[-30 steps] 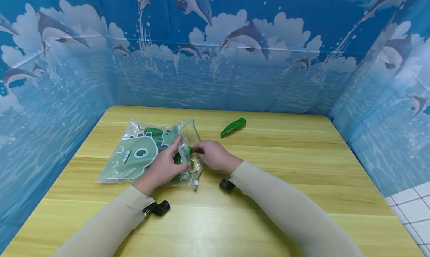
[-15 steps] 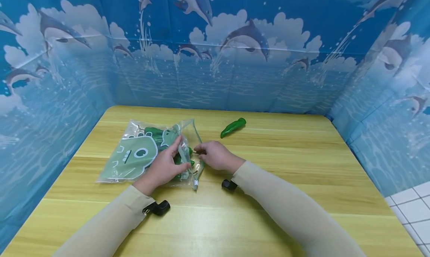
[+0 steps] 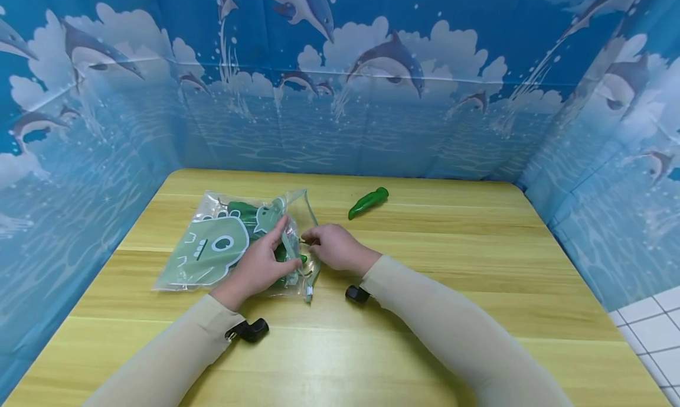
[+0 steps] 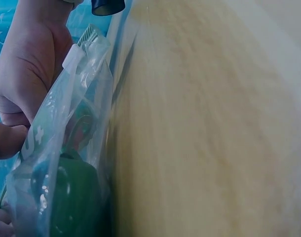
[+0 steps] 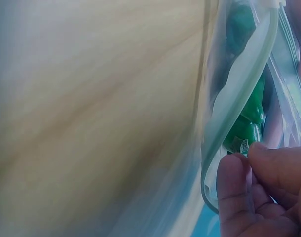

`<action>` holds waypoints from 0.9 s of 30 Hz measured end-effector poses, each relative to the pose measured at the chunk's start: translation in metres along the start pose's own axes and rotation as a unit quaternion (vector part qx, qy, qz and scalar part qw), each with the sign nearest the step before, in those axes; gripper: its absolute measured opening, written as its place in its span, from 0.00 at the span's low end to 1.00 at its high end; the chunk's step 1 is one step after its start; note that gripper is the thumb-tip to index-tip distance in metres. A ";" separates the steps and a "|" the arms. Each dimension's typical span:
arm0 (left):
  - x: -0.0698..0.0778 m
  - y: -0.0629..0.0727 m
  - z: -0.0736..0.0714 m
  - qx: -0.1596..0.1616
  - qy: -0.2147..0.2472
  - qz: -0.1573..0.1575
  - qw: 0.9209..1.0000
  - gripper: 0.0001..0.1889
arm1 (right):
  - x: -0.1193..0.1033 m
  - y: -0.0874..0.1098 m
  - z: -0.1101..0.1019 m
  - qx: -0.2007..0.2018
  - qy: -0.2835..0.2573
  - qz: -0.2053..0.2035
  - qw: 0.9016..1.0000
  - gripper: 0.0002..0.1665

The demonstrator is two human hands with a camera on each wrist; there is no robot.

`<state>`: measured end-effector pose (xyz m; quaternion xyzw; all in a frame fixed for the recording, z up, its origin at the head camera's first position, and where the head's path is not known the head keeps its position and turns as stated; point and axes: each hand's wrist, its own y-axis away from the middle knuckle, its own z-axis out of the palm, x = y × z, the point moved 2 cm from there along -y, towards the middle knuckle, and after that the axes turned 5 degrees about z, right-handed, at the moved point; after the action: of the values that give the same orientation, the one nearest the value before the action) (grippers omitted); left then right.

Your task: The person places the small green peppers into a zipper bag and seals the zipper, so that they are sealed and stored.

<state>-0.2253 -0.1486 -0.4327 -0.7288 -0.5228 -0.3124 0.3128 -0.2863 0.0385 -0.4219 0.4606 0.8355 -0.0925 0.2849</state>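
A clear zip bag (image 3: 183,268) with a green cartoon print lies on the left of the table, its mouth facing right. Several green peppers (image 3: 243,207) are inside. My left hand (image 3: 255,262) holds the upper film near the mouth, thumb at its lip. At that mouth, my right hand (image 3: 340,247) pinches the stem end of a green pepper (image 5: 245,129) between thumb and forefinger. Most of this pepper is hidden by film and fingers in the head view. Another pepper (image 4: 74,197) shows inside the bag in the left wrist view.
One loose green pepper (image 3: 369,203) lies on the wooden table (image 3: 451,230), beyond my right hand. A bag slider (image 3: 309,290) sits at the mouth's near corner. A blue dolphin-print curtain (image 3: 372,129) hangs behind the table and along its sides.
My right hand drew slightly right, then moved back left a little to the bag's mouth, keeping its pinch. My left hand and the loose pepper stay in place.
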 end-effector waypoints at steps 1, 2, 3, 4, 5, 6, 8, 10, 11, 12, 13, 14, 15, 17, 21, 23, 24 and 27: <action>0.000 0.000 0.000 0.000 0.000 0.000 1.000 0.55 | 0.000 0.000 0.000 0.000 0.001 0.000 1.000 0.20; 0.000 0.000 0.000 0.000 0.000 0.000 1.000 0.55 | -0.001 0.000 0.000 0.001 0.001 0.001 1.000 0.21; 0.000 0.000 0.000 0.000 0.001 0.000 1.000 0.55 | -0.001 -0.001 0.001 0.001 0.002 0.001 1.000 0.21; 0.001 0.000 0.000 0.000 0.001 0.000 1.000 0.55 | -0.001 -0.001 0.001 0.001 0.003 0.001 1.000 0.21; 0.001 0.000 0.000 0.000 0.002 0.001 1.000 0.55 | -0.001 -0.002 0.001 0.001 0.003 0.001 1.000 0.21; 0.001 0.000 0.000 0.000 0.002 0.001 1.000 0.55 | -0.002 -0.002 0.001 0.002 0.004 0.001 1.000 0.21; 0.001 0.000 0.000 0.000 0.001 0.003 1.000 0.55 | -0.003 -0.002 0.001 0.002 0.003 0.002 1.000 0.21; 0.000 0.000 0.001 0.000 -0.001 0.004 1.000 0.55 | -0.004 -0.002 0.001 0.002 0.002 0.002 1.000 0.21; 0.000 0.000 0.001 0.000 -0.001 0.003 1.000 0.55 | -0.004 -0.002 0.001 0.002 0.003 0.003 1.000 0.21; 0.000 0.000 0.001 0.000 -0.002 0.003 1.000 0.55 | -0.005 -0.002 0.001 0.002 0.004 0.004 1.000 0.21; 0.000 0.000 0.001 0.000 -0.002 0.003 1.000 0.55 | -0.005 -0.001 0.001 0.002 0.003 0.004 1.000 0.21; 0.000 0.000 0.001 -0.001 -0.003 0.003 1.000 0.55 | -0.005 -0.001 0.001 0.003 0.005 0.005 1.000 0.21; 0.001 0.001 0.001 -0.001 -0.004 0.003 1.000 0.55 | -0.005 -0.001 0.001 0.003 0.006 0.005 1.000 0.21; 0.001 0.001 0.001 -0.001 -0.004 0.003 1.000 0.55 | -0.005 -0.002 0.001 0.004 0.009 0.005 1.000 0.22; 0.001 0.001 0.001 -0.001 -0.006 0.002 1.000 0.55 | -0.004 -0.002 0.002 0.006 0.008 0.003 1.000 0.22; 0.001 0.001 0.001 -0.002 -0.007 0.004 1.000 0.55 | -0.005 -0.003 0.003 0.006 0.008 0.002 1.000 0.22; 0.001 0.002 0.001 -0.003 -0.005 0.003 1.000 0.55 | -0.005 -0.003 0.003 0.006 0.006 0.001 1.000 0.22; 0.002 0.001 0.001 -0.003 -0.005 0.004 1.000 0.55 | -0.005 -0.003 0.003 0.006 0.004 0.002 1.000 0.22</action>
<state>-0.2234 -0.1471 -0.4322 -0.7331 -0.5207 -0.3095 0.3094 -0.2855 0.0318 -0.4219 0.4643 0.8353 -0.0950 0.2788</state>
